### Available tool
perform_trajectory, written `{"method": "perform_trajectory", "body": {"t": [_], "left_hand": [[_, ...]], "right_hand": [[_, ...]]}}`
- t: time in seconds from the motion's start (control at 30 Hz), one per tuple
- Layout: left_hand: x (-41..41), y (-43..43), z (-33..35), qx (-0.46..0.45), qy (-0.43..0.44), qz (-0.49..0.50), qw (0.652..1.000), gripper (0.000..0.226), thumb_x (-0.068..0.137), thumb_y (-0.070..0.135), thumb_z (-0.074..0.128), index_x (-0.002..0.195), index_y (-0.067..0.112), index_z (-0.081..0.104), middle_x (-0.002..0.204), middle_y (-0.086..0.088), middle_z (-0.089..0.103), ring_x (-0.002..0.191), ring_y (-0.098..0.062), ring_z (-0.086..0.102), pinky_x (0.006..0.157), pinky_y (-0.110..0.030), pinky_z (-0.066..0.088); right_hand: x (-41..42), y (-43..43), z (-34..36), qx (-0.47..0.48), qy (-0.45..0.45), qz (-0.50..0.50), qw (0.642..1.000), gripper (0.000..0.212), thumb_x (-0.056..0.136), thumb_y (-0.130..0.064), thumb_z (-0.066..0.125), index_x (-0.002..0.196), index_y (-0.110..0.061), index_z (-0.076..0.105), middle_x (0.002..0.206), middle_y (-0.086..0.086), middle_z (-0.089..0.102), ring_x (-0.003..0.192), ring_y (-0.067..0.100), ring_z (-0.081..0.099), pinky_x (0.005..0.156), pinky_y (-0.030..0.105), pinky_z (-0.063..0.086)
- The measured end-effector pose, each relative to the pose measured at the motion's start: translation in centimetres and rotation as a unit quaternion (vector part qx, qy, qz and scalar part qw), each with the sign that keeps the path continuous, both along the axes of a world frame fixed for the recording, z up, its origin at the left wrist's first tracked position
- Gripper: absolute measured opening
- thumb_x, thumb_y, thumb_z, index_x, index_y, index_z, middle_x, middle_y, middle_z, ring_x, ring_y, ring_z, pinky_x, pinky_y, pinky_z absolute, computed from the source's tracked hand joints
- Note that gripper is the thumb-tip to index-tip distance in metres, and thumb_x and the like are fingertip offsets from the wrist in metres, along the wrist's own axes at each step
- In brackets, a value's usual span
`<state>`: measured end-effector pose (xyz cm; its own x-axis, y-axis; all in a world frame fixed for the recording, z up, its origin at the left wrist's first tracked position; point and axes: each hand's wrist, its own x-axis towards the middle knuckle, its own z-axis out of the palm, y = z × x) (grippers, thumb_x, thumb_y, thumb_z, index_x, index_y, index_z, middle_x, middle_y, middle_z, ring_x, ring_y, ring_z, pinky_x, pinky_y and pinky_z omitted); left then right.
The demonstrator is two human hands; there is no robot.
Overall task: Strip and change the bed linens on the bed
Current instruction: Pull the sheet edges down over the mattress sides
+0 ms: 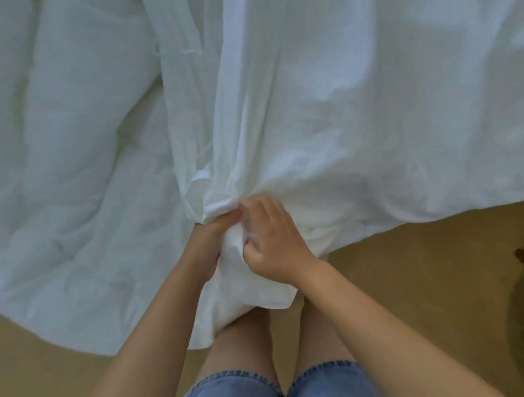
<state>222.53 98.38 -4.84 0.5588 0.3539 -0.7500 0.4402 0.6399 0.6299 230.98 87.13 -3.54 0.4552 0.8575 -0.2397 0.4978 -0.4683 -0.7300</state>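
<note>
"Where's the sheet [371,99]?"

"Spread white across the right side, gathered into a bunch at the near edge, with a corner hanging down in front of the person's legs. The puffy quilt [52,149] lies just beside it, on the left."

"And the hands?"

"The left hand [207,247] is wrapped tight round the bunch. The right hand [273,246] pinches the same cloth, fingers curled. Tan floor [427,265] below."
</note>
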Motion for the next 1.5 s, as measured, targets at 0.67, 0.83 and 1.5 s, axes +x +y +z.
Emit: {"method": "perform_trajectory", "body": {"t": [0.67, 0.83, 1.5], "left_hand": [[-3.9, -4.0, -0.3, 0.000, 0.001, 0.166, 0.986, 0.047, 0.071, 0.019, 0.073, 0.116, 0.008, 0.062, 0.109, -0.016, 0.068, 0.100, -0.032, 0.066, 0.086, -0.044, 0.054], [-6.4, -1.1, 2.9, 0.096, -0.065, 0.384, 0.916, 0.014, 0.069, 0.011, 0.068, 0.061, 0.021, 0.073, 0.062, 0.004, 0.066, 0.060, -0.010, 0.065, 0.057, -0.021, 0.051], [-7.0, -8.8, -7.8, -0.091, 0.050, 0.332, 0.938, 0.033, 0.076, 0.030, 0.073, 0.106, 0.018, 0.070, 0.099, -0.004, 0.073, 0.098, -0.025, 0.067, 0.088, -0.040, 0.051]], "right_hand": [[3.3, 0.6, -0.4, -0.139, 0.192, 0.036, 0.971, 0.082, 0.074, -0.054, 0.068, 0.139, -0.032, 0.025, 0.121, -0.028, 0.037, 0.101, -0.010, 0.041, 0.085, 0.016, 0.035], [2.0, 3.9, 0.1, -0.089, 0.116, 0.057, 0.988, 0.031, 0.094, -0.021, 0.046, 0.124, -0.013, 0.049, 0.088, -0.008, 0.058, 0.080, 0.013, 0.057, 0.066, 0.014, 0.043], [5.3, 1.5, -3.2, -0.130, -0.047, 0.407, 0.903, 0.079, 0.074, -0.042, 0.048, 0.147, -0.018, 0.028, 0.155, 0.004, 0.021, 0.143, 0.017, 0.012, 0.115, 0.035, 0.005]]}}
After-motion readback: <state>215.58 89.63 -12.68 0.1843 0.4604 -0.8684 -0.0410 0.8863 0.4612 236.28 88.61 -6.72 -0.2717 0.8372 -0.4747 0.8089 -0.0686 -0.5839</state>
